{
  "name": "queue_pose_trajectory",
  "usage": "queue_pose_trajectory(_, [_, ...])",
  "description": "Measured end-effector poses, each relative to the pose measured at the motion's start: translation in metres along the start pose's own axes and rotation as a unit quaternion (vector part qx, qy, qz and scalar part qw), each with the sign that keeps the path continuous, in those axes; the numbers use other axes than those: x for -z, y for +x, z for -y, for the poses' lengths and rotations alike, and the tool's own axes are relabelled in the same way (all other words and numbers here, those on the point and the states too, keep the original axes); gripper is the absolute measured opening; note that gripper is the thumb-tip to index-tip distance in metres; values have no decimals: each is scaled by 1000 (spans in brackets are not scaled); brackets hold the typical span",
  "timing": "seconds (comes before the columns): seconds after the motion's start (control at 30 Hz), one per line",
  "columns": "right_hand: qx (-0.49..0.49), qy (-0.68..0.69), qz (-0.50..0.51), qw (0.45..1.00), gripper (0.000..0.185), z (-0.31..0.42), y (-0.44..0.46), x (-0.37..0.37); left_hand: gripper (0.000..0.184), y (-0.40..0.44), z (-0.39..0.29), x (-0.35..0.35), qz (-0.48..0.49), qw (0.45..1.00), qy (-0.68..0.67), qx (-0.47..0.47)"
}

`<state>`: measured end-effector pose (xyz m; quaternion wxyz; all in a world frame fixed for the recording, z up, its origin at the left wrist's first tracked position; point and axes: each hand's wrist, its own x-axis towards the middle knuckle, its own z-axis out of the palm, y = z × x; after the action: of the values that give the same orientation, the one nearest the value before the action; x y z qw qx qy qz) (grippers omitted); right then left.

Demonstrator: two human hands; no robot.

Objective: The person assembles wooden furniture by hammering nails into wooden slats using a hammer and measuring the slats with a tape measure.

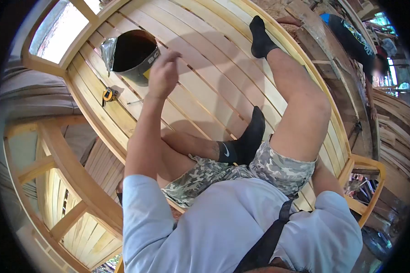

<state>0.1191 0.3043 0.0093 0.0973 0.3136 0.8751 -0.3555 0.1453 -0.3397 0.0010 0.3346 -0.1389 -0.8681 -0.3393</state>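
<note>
One grip, the left hand (165,75), has its fingers partly curled, right by the wall of an open dark bucket (134,66); I cannot tell whether it pinches anything or touches that wall. The bucket stands on the slatted bench (191,27), with a tape measure (108,94) near it. The right hand is hidden behind the right thigh (300,113). Beyond the bench's right edge is another person (351,38).

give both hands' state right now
Left hand: by the bucket; open or closed cannot be told.
Right hand: out of sight; cannot be told.
</note>
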Motion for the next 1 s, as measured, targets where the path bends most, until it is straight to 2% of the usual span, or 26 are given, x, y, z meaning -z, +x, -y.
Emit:
queue_pose_trajectory(0.03, [18,15,-11,1000,30,12,-2,7,13,-11,12,-6,-4,1000,-1,5])
queue_pose_trajectory(0.1, [69,50,-30,996,29,43,-7,23,11,-22,48,-13,134,986,98,-11])
queue_pose_trajectory(0.17, [191,95,-40,976,28,104,-20,53,10,-28,60,-4,140,983,116,-24])
queue_pose_trajectory(0.2, [279,139,-70,948,28,170,-75,58,10,-32,65,0,153,979,130,-37])
queue_pose_trajectory(0.23, [295,48,-10,954,32,207,-80,89,10,-34,69,4,153,975,161,-18])
queue_pose_trajectory(0.3, [299,196,29,933,38,274,-154,92,16,-43,97,11,128,973,192,17])
queue_pose_trajectory(0.33, [347,241,97,901,36,291,-178,93,18,-47,109,11,111,973,201,36])
queue_pose_trajectory(0.37, [377,240,143,883,37,297,-193,89,18,-46,111,12,92,972,193,97])
queue_pose_trajectory(0.4, [405,239,186,863,39,299,-205,85,18,-46,111,10,90,973,191,98])
queue_pose_trajectory(0.43, [357,152,170,906,36,292,-215,74,17,-43,109,6,45,974,202,88])
queue_pose_trajectory(0.5, [312,107,199,923,29,251,-229,24,10,-38,84,3,-23,978,180,99])
queue_pose_trajectory(0.53, [315,146,247,905,24,224,-228,-15,10,-41,82,-6,-28,978,180,106])
queue_pose_trajectory(0.6, [246,110,328,906,18,214,-234,-85,9,-56,83,-24,-11,973,54,226])
queue_pose_trajectory(0.63, [200,89,415,883,19,192,-216,-118,10,-53,80,-23,27,964,47,262])
queue_pose_trajectory(0.67, [219,73,421,877,16,181,-211,-154,10,-54,79,-23,26,962,50,267])
queue_pose_trajectory(0.73, [171,74,481,857,16,166,-201,-208,17,-61,79,-24,2,955,-11,295])
queue_pose_trajectory(0.8, [163,75,482,858,12,158,-198,-252,18,-68,86,-22,12,963,24,269])
queue_pose_trajectory(0.87, [175,53,458,870,12,159,-195,-285,17,-69,82,-23,23,945,-14,327])
queue_pose_trajectory(0.93, [194,26,426,883,12,145,-189,-306,15,-70,83,-33,9,937,-58,343])
queue_pose_trajectory(1.0, [315,-54,334,887,13,116,-180,-334,14,-71,78,-39,-9,925,-101,365])
